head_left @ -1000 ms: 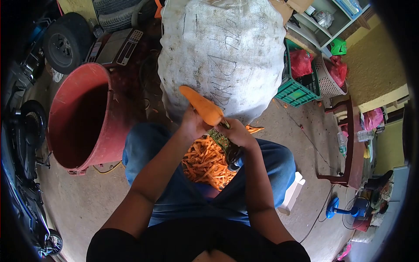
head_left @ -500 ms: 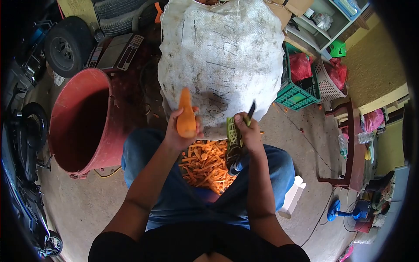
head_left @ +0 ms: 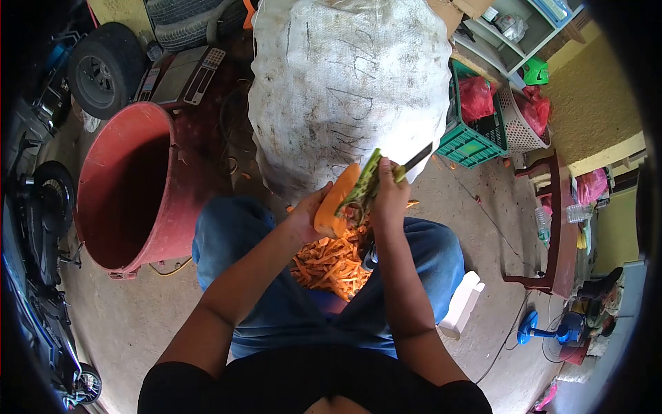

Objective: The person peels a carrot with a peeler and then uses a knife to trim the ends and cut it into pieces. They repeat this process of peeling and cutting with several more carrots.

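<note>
My left hand point(head_left: 309, 215) is wrapped round a thick orange carrot point(head_left: 326, 219), which is tilted with its narrower end up and to the right. My right hand point(head_left: 390, 196) grips a flat green lattice-patterned tool point(head_left: 365, 181) and a knife point(head_left: 418, 157) together. The tool's long face lies along the carrot's right side. The knife's dark blade sticks out up and to the right, away from the carrot. Below both hands, between my knees, lies a heap of orange carrot strips point(head_left: 334, 265), partly hidden by my hands and forearms.
A big stuffed white sack point(head_left: 345, 83) stands right in front of me. To my left is a large red tub point(head_left: 186, 200). A green crate point(head_left: 476, 148) and a white basket point(head_left: 514, 114) stand at the right. A white box point(head_left: 463, 307) lies beside my right knee.
The two hands have come together. The carrot has tilted to the right, and the green tool has moved up and left against it. The knife now points more to the right.
</note>
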Demonstrator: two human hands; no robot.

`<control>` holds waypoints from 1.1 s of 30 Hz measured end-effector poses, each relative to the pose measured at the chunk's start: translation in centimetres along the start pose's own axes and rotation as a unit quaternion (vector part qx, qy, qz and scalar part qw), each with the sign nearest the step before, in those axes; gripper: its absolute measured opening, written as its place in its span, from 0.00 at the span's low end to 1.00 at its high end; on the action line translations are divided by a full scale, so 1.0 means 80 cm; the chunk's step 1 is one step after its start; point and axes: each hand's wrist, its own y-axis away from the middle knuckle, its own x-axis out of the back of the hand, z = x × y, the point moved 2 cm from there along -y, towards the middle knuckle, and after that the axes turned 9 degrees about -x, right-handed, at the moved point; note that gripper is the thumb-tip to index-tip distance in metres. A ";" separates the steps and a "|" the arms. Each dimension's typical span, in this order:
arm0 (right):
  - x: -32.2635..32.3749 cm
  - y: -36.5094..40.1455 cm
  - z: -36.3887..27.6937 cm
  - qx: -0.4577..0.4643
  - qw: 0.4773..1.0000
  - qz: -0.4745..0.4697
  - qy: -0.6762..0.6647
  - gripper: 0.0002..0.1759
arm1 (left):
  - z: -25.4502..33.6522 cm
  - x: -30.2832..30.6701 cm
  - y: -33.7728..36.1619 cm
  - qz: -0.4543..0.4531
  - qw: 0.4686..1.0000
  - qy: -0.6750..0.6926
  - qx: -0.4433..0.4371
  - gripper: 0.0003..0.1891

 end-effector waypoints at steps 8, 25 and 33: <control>-0.016 0.022 0.004 0.092 0.974 0.008 0.208 0.15 | -0.005 0.006 0.003 -0.004 1.000 0.010 -0.002 0.17; 0.015 -0.022 -0.024 0.200 0.946 0.090 0.237 0.16 | 0.004 0.001 0.002 0.169 0.957 -0.229 0.050 0.22; -0.006 0.012 0.014 0.158 0.938 -0.018 0.309 0.15 | -0.008 -0.004 -0.007 0.180 0.975 -0.129 0.011 0.15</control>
